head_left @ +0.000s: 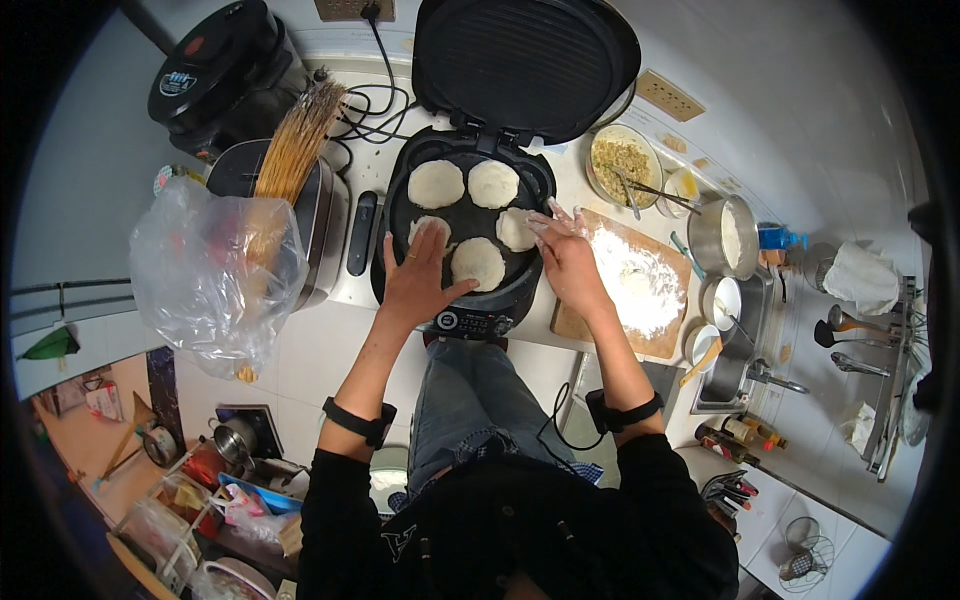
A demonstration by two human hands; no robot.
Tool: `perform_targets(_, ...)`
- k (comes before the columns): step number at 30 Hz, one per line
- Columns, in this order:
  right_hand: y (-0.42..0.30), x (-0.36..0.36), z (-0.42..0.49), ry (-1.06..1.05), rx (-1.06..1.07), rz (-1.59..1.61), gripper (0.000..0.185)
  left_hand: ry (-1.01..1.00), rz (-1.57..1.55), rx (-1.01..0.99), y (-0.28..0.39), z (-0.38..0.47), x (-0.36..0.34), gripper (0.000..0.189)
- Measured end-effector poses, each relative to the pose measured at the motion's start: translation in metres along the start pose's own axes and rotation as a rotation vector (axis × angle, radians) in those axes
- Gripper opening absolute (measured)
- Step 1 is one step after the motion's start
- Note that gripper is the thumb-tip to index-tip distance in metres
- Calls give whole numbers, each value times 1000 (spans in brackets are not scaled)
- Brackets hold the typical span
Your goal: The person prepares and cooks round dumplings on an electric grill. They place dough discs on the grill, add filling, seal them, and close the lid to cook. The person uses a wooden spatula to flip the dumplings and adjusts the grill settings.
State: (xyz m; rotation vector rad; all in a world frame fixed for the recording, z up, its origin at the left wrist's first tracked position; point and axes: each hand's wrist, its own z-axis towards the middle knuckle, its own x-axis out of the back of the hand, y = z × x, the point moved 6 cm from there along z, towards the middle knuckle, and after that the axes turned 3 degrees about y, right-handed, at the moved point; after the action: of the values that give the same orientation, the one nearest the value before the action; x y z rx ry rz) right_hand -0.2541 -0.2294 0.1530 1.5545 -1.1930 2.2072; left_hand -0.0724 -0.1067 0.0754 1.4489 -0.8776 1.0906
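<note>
Several pale, round dough cakes lie on the black plate of an electric griddle (466, 219), whose ribbed lid (525, 67) stands raised behind. My left hand (418, 283) is spread palm down, its fingers over the front-left cake (415, 226) and partly hiding it. The thumb of that hand reaches the edge of the front cake (481, 264). At the right, my floury right hand (564, 259) has its fingertips at the edge of a smaller cake (514, 229), fingers apart. Two more cakes, back left (436, 184) and back right (493, 184), are untouched.
A floured wooden board (671, 300) lies right of the griddle. Beyond it are a bowl of chopped filling (622, 161), a metal pot (709, 240), white bowls (724, 296) and a sink (752, 360). To the left, a plastic bag (217, 285) and straw brush (289, 150) rest by another appliance (330, 225).
</note>
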Motion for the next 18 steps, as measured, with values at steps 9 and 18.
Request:
perform_targets(9, 66, 79, 15, 278, -207, 306, 34, -104, -13, 39, 0, -7, 5, 94)
perform_targets(18, 140, 198, 217, 272, -184, 755, 33, 172, -461, 347, 7, -43, 78, 61)
